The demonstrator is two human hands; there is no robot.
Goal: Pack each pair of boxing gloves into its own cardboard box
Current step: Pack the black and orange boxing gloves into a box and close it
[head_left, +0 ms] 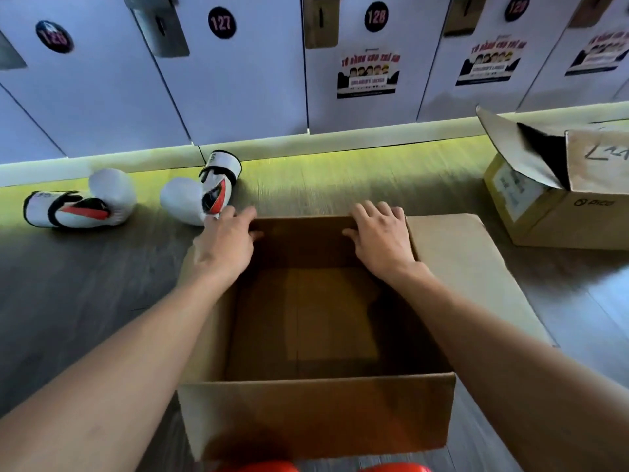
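1. Head view: an open cardboard box [316, 413] stands on the wood-grain floor [85, 284] right below the camera, with 1 flap [459, 253] folded out flat to the right.
2. The left hand [226, 243] reaches past the box's far left corner with its fingers straight and spread. The fingertips are at the nearer glove [185, 202], but blur hides whether they touch it.
3. The right hand [381, 233] lies flat on the box's far rim, fingers straight, thumb inside the wall, clamping nothing.
4. Both boxing gloves lie on the floor outside the box, at its far left. They are white with red and black trim, and the farther glove [81, 202] lies well apart to the left. The cuff print is too small to read.
5. White lockers [238, 90] line the back. Their round black number plates [222, 22] read 126 (blurred), 127 and 128, and a 4th is cut by the top edge.
6. Stickers [369, 74] on the right-hand doors read "CHILDREN'S LOCKER". Their red headline is too blurred to read.
7. A second box [561, 212] stands at the far right with its flaps up. Its handwritten scrawl and printed logo are not legible.
8. 2 orange-red shapes [258, 467] show at the bottom edge. What they are cannot be told.
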